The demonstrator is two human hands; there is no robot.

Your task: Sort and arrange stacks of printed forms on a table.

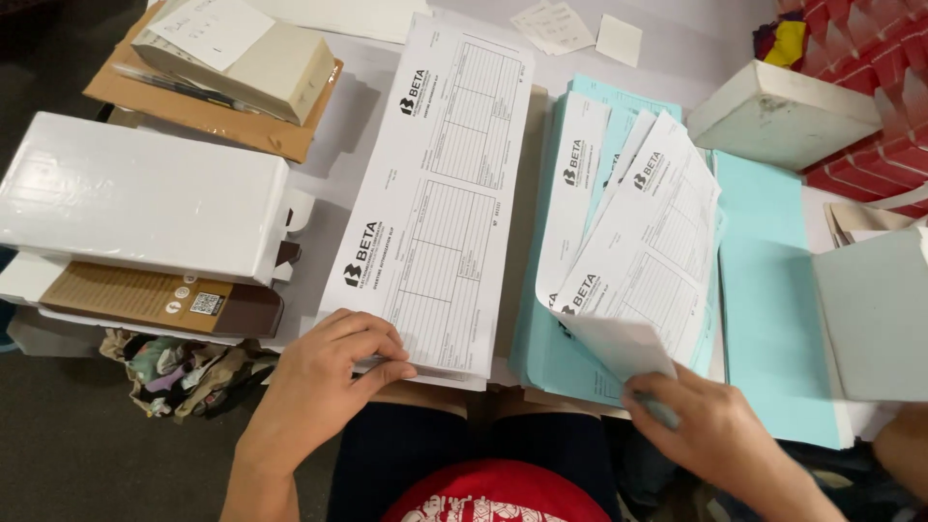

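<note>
My left hand (329,372) rests on the near edge of a stack of long white printed forms (440,184), thumb and fingers pinching the bottom corner of the top sheets. My right hand (701,425) grips the lower corner of a few white printed forms (643,246), lifted and fanned above a pile of light blue sheets (773,300). Both piles lie side by side on a pale table (677,48).
A white box (145,193) sits on a brown box (155,300) at the left. A cream box on cardboard (242,58) lies behind. A white block (783,111), red cartons (870,87) and a grey board (875,309) stand at right. Small paper slips (570,29) lie far back.
</note>
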